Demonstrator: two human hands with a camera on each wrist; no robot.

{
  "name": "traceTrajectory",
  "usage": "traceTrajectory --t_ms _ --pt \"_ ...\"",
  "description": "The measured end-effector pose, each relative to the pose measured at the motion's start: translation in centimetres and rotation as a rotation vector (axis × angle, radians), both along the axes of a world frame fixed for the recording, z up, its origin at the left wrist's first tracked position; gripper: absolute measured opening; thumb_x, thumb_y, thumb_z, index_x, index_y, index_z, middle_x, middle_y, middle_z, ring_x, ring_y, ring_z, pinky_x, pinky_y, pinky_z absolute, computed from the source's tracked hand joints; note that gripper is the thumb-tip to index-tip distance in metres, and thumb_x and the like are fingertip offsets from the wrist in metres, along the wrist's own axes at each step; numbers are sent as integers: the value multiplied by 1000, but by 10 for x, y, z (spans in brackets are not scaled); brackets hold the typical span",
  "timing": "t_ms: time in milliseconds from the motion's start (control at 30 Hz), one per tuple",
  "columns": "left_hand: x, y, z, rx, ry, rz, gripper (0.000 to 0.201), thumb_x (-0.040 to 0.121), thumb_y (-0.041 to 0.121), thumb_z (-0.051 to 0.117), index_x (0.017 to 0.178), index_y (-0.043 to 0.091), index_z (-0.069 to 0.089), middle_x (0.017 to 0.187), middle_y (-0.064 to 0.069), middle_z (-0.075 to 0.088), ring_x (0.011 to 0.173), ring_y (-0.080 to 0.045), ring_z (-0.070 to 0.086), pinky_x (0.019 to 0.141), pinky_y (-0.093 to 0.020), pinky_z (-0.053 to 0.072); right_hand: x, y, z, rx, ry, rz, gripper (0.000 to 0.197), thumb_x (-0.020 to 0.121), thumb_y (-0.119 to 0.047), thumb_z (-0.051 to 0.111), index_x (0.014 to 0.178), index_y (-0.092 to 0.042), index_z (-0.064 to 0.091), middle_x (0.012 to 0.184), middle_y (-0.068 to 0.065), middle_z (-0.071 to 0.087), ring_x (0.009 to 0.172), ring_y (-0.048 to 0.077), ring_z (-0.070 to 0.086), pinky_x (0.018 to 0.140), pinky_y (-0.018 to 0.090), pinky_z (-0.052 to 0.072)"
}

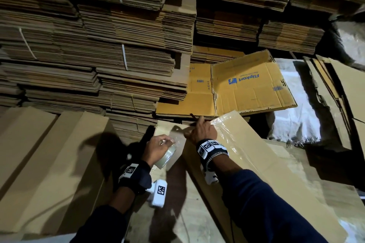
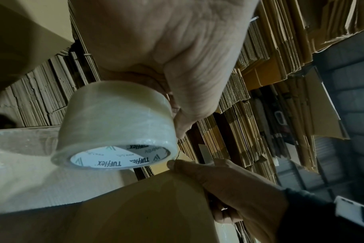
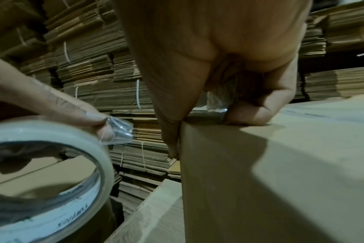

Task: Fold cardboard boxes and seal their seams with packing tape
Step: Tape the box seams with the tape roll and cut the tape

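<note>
A long brown cardboard box point(image 1: 246, 156) lies before me, with a strip of clear tape point(image 1: 227, 130) along its top. My left hand point(image 1: 158, 148) grips a roll of clear packing tape point(image 1: 166, 155) just left of the box's far end. In the left wrist view the roll point(image 2: 114, 125) shows a white core. Its crumpled free end point(image 3: 120, 129) sticks to a left fingertip. My right hand point(image 1: 200, 131) pinches the box's far top edge point(image 3: 280, 164), thumb down the side and fingers curled on top over crumpled tape. A thin brown piece pokes out past its fingers.
Tall strapped stacks of flat cardboard point(image 1: 98, 45) wall in the back and left. A flat yellow printed carton point(image 1: 246, 85) lies just beyond the box. Folded brown boxes point(image 1: 49, 154) sit at the left, white sacks point(image 1: 296, 120) and leaning cardboard sheets point(image 1: 335, 94) at the right.
</note>
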State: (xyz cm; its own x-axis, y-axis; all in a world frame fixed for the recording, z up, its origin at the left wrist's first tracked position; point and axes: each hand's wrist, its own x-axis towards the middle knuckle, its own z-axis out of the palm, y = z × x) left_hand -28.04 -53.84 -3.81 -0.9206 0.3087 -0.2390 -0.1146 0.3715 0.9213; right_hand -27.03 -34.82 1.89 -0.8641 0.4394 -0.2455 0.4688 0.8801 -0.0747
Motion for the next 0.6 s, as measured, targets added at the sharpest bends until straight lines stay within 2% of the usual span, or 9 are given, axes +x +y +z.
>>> traceTrajectory --t_ms 33,100,200,300,367,400,467,533,600 --pt "1 0 2 1 -7 3 14 76 51 79 72 38 78 90 13 79 93 -14 72 86 -32 52 -1 0 -1 -3 -10 8 70 87 -55 76 126 -13 36 108 10 55 89 25 55 76 34 48" --pt "-1 1 -5 4 -8 0 42 65 66 69 80 28 81 92 7 80 95 -18 74 92 -37 56 -2 1 -3 -17 -6 23 64 92 -44 75 130 -12 36 117 13 57 96 27 58 80 35 49" --pt "-1 5 -1 -4 8 -29 51 64 68 65 85 25 81 95 8 80 99 -18 73 98 -43 55 0 4 0 -53 14 34 54 101 -35 63 140 -11 33 123 15 55 110 31 61 85 37 50" --pt "1 15 11 -6 31 -15 50 66 67 63 89 26 81 99 7 80 100 -18 73 97 -42 56 9 11 4 -201 21 11 74 93 -45 72 143 -12 29 129 20 53 117 39 60 95 45 51" --pt "3 24 24 15 47 37 38 74 60 71 90 26 80 101 5 79 100 -20 72 94 -40 57 17 18 9 -301 74 -13 85 82 -59 78 136 -13 32 126 20 59 113 42 63 94 48 54" --pt "5 30 32 45 56 71 27 81 52 78 88 26 79 101 4 78 101 -22 72 90 -36 57 21 23 11 -369 114 -44 81 82 -61 77 132 -14 34 123 18 62 110 41 64 94 47 54" --pt "11 41 47 137 83 103 8 89 29 82 86 24 77 99 2 77 101 -21 71 82 -29 53 28 38 14 -563 185 -117 67 89 -52 73 131 -15 36 124 14 65 112 37 64 96 44 52" --pt "21 51 66 223 123 97 8 90 22 80 85 22 75 96 8 77 99 -13 70 82 -28 50 38 52 20 -782 235 -219 51 93 -44 69 131 -20 44 122 11 68 110 33 67 100 44 53" --pt "29 62 84 310 116 82 10 91 19 80 86 16 72 100 14 77 103 -7 70 87 -29 52 51 69 21 -922 316 -298 26 92 -40 68 112 -28 56 108 10 73 93 28 72 92 51 59"
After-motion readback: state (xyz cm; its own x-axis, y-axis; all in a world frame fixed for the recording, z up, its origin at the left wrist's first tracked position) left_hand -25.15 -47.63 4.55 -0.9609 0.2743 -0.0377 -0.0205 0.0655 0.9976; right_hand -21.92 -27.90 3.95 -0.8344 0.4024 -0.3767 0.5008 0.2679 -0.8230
